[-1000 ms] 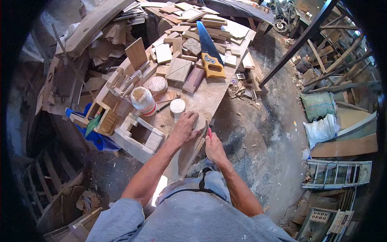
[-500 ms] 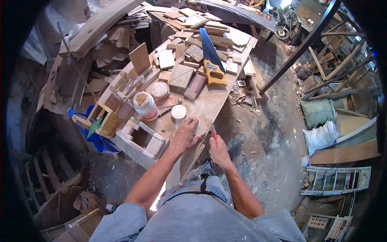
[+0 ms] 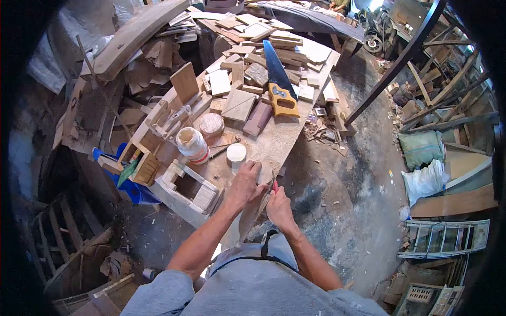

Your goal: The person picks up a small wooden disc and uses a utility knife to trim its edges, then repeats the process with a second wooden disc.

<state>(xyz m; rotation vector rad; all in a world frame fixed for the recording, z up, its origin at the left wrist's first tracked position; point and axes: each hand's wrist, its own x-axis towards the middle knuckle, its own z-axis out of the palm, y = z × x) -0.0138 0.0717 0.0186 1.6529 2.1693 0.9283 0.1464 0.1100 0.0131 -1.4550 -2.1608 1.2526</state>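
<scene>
Evidently, L hand (image 3: 246, 184) is holding a block (image 3: 265, 174) at the counter's (image 3: 287, 139) edge, fingers part-curled against it; R hand (image 3: 279, 208) is gripping a red tool (image 3: 275, 186) just beside, fingers wrapped round. Block's prob. feeling light, stiff, maybe dusty-slick; sides are offering best hold, w/ fingers clear of tool. Tool's looking rigid, handle suiting full grip.

Tabletop (image 3: 266, 147): offcuts (image 3: 287, 51) heaped toward far end; handsaw (image 3: 278, 71) by right edge; jar (image 3: 192, 145) nearer left edge; wood piece (image 3: 265, 175), apparently, under left hand (image 3: 245, 183) beside right edge.
</scene>
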